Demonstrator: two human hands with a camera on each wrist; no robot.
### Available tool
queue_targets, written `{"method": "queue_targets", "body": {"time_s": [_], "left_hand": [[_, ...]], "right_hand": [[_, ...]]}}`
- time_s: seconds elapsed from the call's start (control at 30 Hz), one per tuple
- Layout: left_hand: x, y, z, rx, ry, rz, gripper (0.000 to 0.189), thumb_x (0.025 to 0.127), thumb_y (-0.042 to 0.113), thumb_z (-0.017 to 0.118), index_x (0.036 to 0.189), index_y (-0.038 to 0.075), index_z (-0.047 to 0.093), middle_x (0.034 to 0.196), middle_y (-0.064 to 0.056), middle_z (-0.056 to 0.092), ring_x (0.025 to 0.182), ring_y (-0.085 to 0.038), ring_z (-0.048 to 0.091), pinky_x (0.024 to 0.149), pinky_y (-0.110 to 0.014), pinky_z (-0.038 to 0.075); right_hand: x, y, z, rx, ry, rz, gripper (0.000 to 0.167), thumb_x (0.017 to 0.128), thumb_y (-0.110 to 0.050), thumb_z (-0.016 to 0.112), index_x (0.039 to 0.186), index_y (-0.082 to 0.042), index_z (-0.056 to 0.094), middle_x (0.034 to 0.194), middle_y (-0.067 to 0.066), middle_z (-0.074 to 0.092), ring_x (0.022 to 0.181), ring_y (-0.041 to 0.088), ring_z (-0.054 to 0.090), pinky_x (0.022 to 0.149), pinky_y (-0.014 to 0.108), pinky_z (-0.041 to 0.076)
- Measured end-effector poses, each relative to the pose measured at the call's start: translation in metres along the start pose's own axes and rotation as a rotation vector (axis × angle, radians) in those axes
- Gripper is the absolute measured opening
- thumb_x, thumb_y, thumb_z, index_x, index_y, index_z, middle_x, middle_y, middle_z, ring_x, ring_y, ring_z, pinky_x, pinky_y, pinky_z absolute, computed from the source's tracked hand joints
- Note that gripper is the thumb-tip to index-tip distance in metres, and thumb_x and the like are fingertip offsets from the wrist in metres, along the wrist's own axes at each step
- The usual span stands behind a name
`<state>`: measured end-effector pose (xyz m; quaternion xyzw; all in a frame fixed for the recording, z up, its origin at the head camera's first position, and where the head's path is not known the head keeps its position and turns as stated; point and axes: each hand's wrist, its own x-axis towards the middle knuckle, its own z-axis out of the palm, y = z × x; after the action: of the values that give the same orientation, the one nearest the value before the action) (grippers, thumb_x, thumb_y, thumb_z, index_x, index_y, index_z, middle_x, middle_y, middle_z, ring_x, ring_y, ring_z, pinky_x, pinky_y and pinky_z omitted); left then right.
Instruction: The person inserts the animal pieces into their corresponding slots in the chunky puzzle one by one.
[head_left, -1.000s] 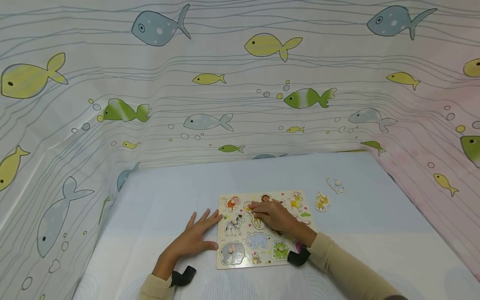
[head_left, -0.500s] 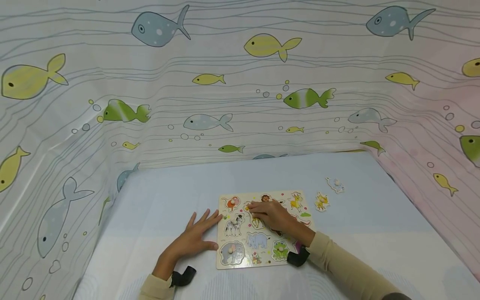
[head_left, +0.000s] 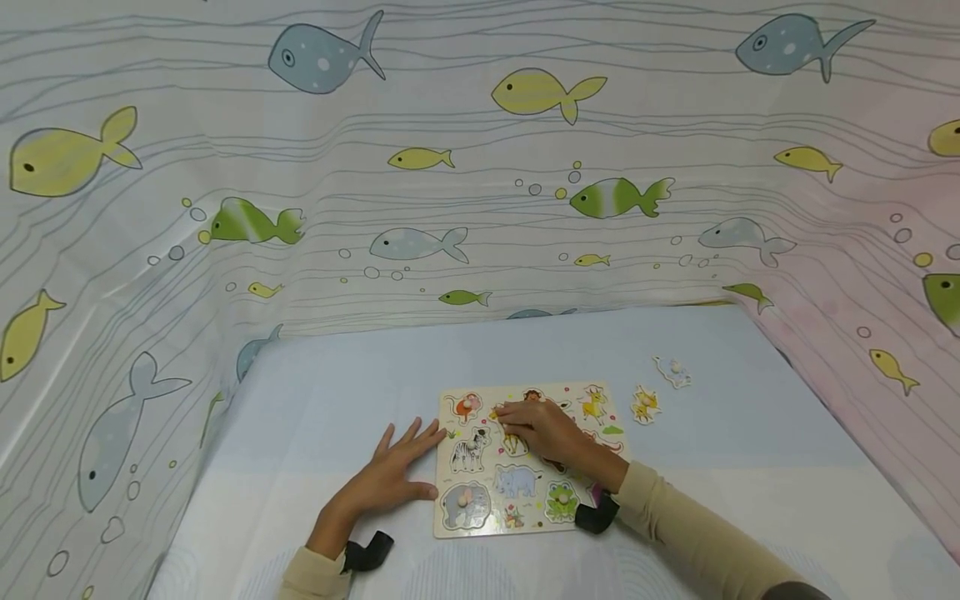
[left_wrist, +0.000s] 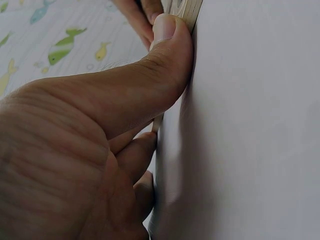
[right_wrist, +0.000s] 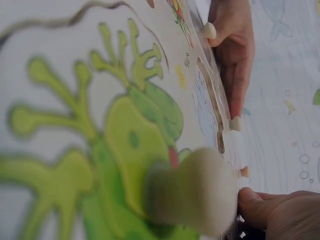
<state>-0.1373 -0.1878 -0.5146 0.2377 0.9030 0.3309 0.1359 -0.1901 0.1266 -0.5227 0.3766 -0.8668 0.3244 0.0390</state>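
Observation:
A wooden knob puzzle board with animal pictures lies on the table. My left hand, fingers spread, rests along its left edge; in the left wrist view the thumb presses against the board's side. Over the upper middle of the board, my right hand pinches the giraffe piece near its top, and the fingers hide the giraffe's upper part. Close to the right wrist camera is the frog piece with its round knob. An elephant piece and a monkey piece also sit in the board.
Right of the board lie two loose pieces, a yellow-orange animal and a blue-grey one. The blue-grey animal spot on the board has no knob. Fish-printed sheeting rises behind and beside the table.
The giraffe piece has shifted slightly left under my right fingers. My left hand has stayed in place at the board's edge.

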Motion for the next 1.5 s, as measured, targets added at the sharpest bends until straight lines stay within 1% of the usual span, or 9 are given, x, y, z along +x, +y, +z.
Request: {"method": "queue_targets", "body": {"time_s": [0.27, 0.6, 0.83, 0.9, 0.97, 1.1, 1.13, 1.33, 1.5], "left_hand": [[0.002, 0.000, -0.001, 0.009, -0.007, -0.001, 0.092, 0.075, 0.039, 0.081, 0.153, 0.016, 0.041, 0.163, -0.007, 0.029, 0.154, -0.040, 0.013, 0.121, -0.065, -0.011], [0.000, -0.001, -0.001, -0.004, -0.017, -0.031, 0.093, 0.074, 0.040, 0.081, 0.154, 0.018, 0.040, 0.164, -0.004, 0.027, 0.155, -0.036, 0.011, 0.122, -0.062, -0.013], [0.000, -0.002, 0.000, 0.009, -0.010, -0.025, 0.093, 0.074, 0.041, 0.081, 0.154, 0.018, 0.040, 0.164, -0.004, 0.027, 0.155, -0.037, 0.012, 0.122, -0.063, -0.012], [0.000, -0.002, -0.001, 0.007, -0.007, -0.019, 0.093, 0.074, 0.041, 0.081, 0.154, 0.017, 0.040, 0.164, -0.005, 0.027, 0.155, -0.037, 0.012, 0.122, -0.063, -0.012], [0.000, -0.002, -0.001, 0.006, -0.006, -0.013, 0.093, 0.074, 0.040, 0.081, 0.154, 0.017, 0.040, 0.164, -0.005, 0.028, 0.155, -0.038, 0.012, 0.121, -0.064, -0.012], [0.001, -0.001, 0.000, 0.009, -0.002, -0.008, 0.092, 0.075, 0.041, 0.081, 0.154, 0.016, 0.040, 0.164, -0.006, 0.028, 0.155, -0.038, 0.013, 0.121, -0.064, -0.011], [0.001, 0.000, 0.000, 0.007, 0.001, -0.007, 0.092, 0.074, 0.041, 0.081, 0.153, 0.016, 0.041, 0.163, -0.006, 0.029, 0.155, -0.039, 0.013, 0.121, -0.065, -0.011], [0.000, 0.000, 0.001, -0.006, 0.004, 0.009, 0.092, 0.075, 0.041, 0.080, 0.153, 0.014, 0.042, 0.163, -0.010, 0.031, 0.153, -0.043, 0.014, 0.120, -0.067, -0.011], [0.000, -0.002, -0.001, 0.003, -0.003, -0.001, 0.093, 0.074, 0.041, 0.081, 0.154, 0.015, 0.041, 0.163, -0.008, 0.030, 0.154, -0.040, 0.013, 0.121, -0.065, -0.012]], "right_hand": [[0.000, 0.002, 0.001, -0.006, -0.012, 0.005, 0.029, 0.093, -0.011, 0.068, 0.121, -0.004, 0.072, 0.130, 0.010, 0.069, 0.124, 0.028, 0.064, 0.101, 0.042, 0.055], [0.001, -0.003, -0.001, 0.045, -0.065, 0.101, 0.033, 0.094, -0.013, 0.067, 0.126, -0.005, 0.069, 0.135, 0.010, 0.066, 0.128, 0.028, 0.061, 0.103, 0.042, 0.054], [0.002, -0.011, -0.012, 0.133, -0.039, 0.162, 0.037, 0.095, -0.019, 0.068, 0.130, -0.007, 0.067, 0.138, 0.008, 0.064, 0.124, 0.027, 0.064, 0.099, 0.039, 0.056], [0.000, -0.011, -0.019, 0.142, -0.016, 0.165, 0.038, 0.096, -0.020, 0.067, 0.132, -0.008, 0.066, 0.136, 0.008, 0.066, 0.115, 0.026, 0.068, 0.089, 0.035, 0.060], [-0.003, -0.009, -0.030, 0.145, 0.017, 0.160, 0.040, 0.095, -0.019, 0.068, 0.132, -0.007, 0.065, 0.135, 0.010, 0.066, 0.111, 0.026, 0.069, 0.086, 0.034, 0.061], [-0.012, 0.000, -0.059, 0.112, 0.073, 0.153, 0.042, 0.092, -0.014, 0.070, 0.133, -0.006, 0.064, 0.133, 0.013, 0.067, 0.112, 0.030, 0.069, 0.088, 0.039, 0.061], [-0.015, 0.004, -0.066, 0.097, 0.086, 0.163, 0.042, 0.092, -0.013, 0.070, 0.132, -0.005, 0.065, 0.134, 0.013, 0.066, 0.119, 0.031, 0.066, 0.094, 0.043, 0.058], [-0.039, 0.030, -0.111, 0.043, 0.121, 0.312, 0.039, 0.095, -0.015, 0.068, 0.133, -0.006, 0.064, 0.134, 0.014, 0.065, 0.124, 0.035, 0.062, 0.099, 0.049, 0.055], [-0.066, 0.058, -0.139, 0.016, 0.149, 0.451, 0.039, 0.098, -0.021, 0.065, 0.134, -0.009, 0.064, 0.134, 0.015, 0.065, 0.123, 0.037, 0.062, 0.098, 0.052, 0.055]]}}
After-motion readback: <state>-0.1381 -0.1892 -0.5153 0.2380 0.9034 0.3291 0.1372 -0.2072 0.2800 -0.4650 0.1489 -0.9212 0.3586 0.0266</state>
